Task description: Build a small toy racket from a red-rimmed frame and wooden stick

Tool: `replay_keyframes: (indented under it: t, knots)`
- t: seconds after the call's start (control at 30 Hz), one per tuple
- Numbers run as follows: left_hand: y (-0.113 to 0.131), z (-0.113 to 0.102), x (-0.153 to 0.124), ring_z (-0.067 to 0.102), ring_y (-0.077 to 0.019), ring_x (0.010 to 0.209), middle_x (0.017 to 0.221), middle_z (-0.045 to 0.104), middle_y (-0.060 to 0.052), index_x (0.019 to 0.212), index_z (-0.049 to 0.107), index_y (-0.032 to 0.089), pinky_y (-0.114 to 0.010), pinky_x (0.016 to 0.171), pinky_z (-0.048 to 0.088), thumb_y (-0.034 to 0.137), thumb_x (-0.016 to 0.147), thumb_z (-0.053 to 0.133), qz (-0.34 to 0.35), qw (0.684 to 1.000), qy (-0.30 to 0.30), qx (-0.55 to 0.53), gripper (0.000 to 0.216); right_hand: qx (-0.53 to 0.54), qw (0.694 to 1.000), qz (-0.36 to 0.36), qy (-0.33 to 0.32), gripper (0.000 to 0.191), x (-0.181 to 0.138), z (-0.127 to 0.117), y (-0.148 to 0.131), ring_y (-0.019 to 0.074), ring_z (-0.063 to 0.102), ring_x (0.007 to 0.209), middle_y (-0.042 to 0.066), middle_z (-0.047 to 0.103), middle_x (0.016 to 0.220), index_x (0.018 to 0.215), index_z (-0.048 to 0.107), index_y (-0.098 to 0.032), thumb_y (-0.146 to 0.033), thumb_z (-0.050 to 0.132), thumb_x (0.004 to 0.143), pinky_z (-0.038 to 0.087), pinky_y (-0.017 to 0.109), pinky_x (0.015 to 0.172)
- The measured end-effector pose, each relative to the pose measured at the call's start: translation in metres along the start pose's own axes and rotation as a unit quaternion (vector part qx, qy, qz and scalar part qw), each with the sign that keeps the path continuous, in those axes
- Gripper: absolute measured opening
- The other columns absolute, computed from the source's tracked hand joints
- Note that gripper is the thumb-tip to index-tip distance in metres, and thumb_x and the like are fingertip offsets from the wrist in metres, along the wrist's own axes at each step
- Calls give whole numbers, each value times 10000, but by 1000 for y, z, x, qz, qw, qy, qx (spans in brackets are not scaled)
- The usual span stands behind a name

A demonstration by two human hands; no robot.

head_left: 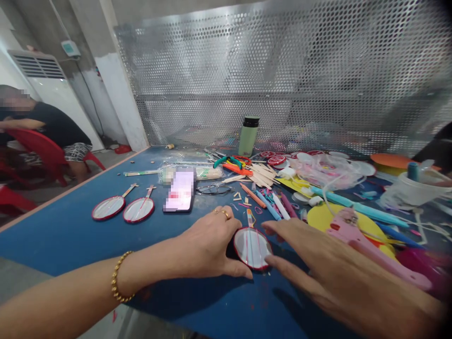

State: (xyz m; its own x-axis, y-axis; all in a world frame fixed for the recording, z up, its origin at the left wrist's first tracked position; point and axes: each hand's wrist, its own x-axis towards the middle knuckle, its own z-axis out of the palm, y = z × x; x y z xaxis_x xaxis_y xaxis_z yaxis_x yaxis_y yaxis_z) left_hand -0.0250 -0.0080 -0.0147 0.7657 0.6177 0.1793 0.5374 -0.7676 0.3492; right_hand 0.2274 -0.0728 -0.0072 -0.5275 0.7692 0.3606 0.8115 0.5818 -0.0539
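Observation:
A small toy banjo (pixel 253 248), a round white disc with a red rim, lies on the blue table with its short stick neck pointing away. Strings run across its face. My left hand (pixel 208 242) curves round its left side, thumb along the near rim and fingers at the far left rim. At the right side is my right hand (pixel 310 259), fingers apart; its thumb tip meets the right rim. Two similar toy banjos, one (pixel 108 207) farther left and another (pixel 139 210) beside it, lie to the left.
A phone (pixel 180 190) and eyeglasses (pixel 215 189) lie beyond my left hand. Markers (pixel 280 206), wooden sticks (pixel 261 174) and pliers (pixel 233 163) clutter the middle. A pink glue gun (pixel 377 252) lies right, near a plastic cup (pixel 416 186). A green bottle (pixel 248 137) stands behind; a person (pixel 58 125) sits left.

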Motion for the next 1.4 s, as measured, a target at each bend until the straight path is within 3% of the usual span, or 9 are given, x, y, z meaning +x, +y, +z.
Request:
replay_keyframes:
  t: [0.17, 0.37, 0.47, 0.63, 0.77, 0.97, 1.13, 1.4]
  knots:
    - [0, -1, -2, 547, -269, 934, 1030, 573, -104, 1048, 618, 134, -359, 768, 462, 653, 724, 778, 18, 1000, 0, 23, 632, 23, 999, 21, 20, 214, 18, 16, -4, 226, 735, 838, 103, 745, 1040, 1111, 600, -230, -262, 419, 1002, 569, 337, 671]
    - [6, -8, -9, 557, -293, 957, 1042, 583, -126, 1098, 636, 116, -378, 781, 470, 663, 717, 774, 17, 998, -39, 42, 681, 4, 998, 5, 61, 201, 29, 15, 0, 201, 726, 703, 59, 753, 875, 1025, 628, -214, -195, 438, 962, 534, 310, 610]
    - [6, -12, -10, 571, -299, 975, 1060, 595, -131, 1146, 626, 114, -396, 824, 480, 646, 710, 792, 20, 998, -43, 33, 708, -20, 999, -45, 15, 183, 42, 8, 5, 178, 667, 595, 33, 714, 781, 883, 644, -221, -143, 481, 912, 460, 288, 521]
    - [4, -14, -9, 591, -317, 996, 1091, 613, -142, 1146, 626, 121, -423, 846, 493, 649, 704, 797, 25, 998, -44, 34, 709, -15, 987, -116, -112, 187, 62, 15, 17, 164, 632, 641, 38, 670, 762, 784, 647, -201, -57, 556, 861, 427, 263, 574]
    - [4, -14, -10, 602, -314, 978, 1060, 626, -128, 1112, 630, 127, -422, 825, 497, 642, 717, 791, 31, 998, -29, 37, 670, -6, 986, -132, -100, 235, 65, 30, 26, 158, 620, 689, 40, 651, 786, 874, 671, -186, -62, 485, 945, 404, 262, 614]
    - [4, -9, -10, 597, -297, 941, 1028, 640, -114, 1061, 633, 126, -414, 811, 489, 682, 742, 744, 36, 997, -21, 61, 650, -13, 983, -168, -75, 269, 67, 34, 26, 154, 566, 652, 40, 616, 740, 788, 616, -174, -103, 431, 970, 383, 270, 596]
    - [5, 0, -9, 581, -292, 914, 1008, 627, -114, 1009, 626, 141, -422, 782, 485, 735, 757, 677, 43, 997, 5, 70, 648, 47, 988, -128, -66, 223, 72, 38, 29, 131, 528, 593, 13, 580, 663, 721, 562, -187, -59, 443, 860, 378, 240, 549]
    - [8, 0, -8, 587, -309, 932, 1017, 632, -131, 989, 616, 130, -445, 836, 500, 504, 755, 701, 32, 998, 10, 58, 449, 121, 988, -67, -73, 153, 72, 32, 32, 91, 547, 530, -12, 617, 647, 758, 601, -187, -103, 496, 830, 416, 182, 500]
